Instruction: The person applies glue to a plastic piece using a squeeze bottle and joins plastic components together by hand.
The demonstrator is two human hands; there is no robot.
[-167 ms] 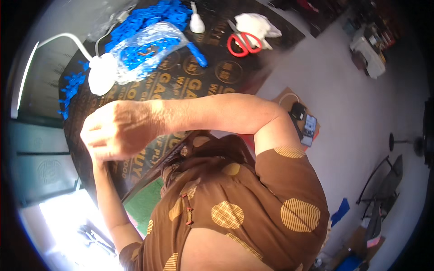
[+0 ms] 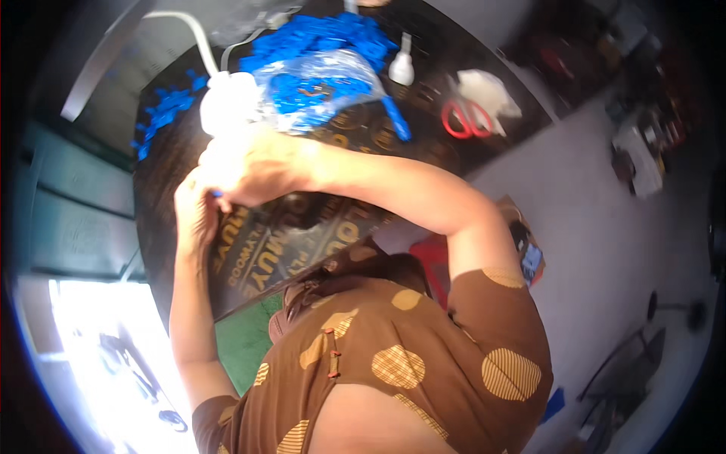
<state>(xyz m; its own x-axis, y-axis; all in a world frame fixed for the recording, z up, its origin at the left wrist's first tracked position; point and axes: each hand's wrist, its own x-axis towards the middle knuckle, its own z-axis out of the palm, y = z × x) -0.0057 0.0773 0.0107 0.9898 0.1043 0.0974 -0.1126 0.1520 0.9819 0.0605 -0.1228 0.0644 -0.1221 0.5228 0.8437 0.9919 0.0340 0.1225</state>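
Note:
My left hand (image 2: 195, 203) and my right hand (image 2: 261, 163) meet above the dark printed board of the tabletop (image 2: 265, 253), just in front of a white lamp base (image 2: 227, 102). Fingers of both are closed and touching. A tiny blue piece (image 2: 218, 194) shows between them, at the left hand's fingertips. Most of the right hand's fingers are turned away and washed out by glare, so what they grip is hidden. Beyond the hands lies a clear plastic bag (image 2: 355, 64) holding small blue pieces, with a pile of loose blue pieces (image 2: 325, 34) behind it.
Red-handled scissors (image 2: 456, 119) lie beside crumpled white material (image 2: 495, 94) at the right. Between bag and scissors are a blue stick-like item (image 2: 395, 119) and a white bulb-shaped item (image 2: 402, 69). More blue pieces (image 2: 168, 110) are scattered along the left edge.
The view has shifted, so the tabletop things appear farther right. Both hands sit nearer the lamp base. The left hand, mostly hidden before, now shows beside the right, with a blue piece visible.

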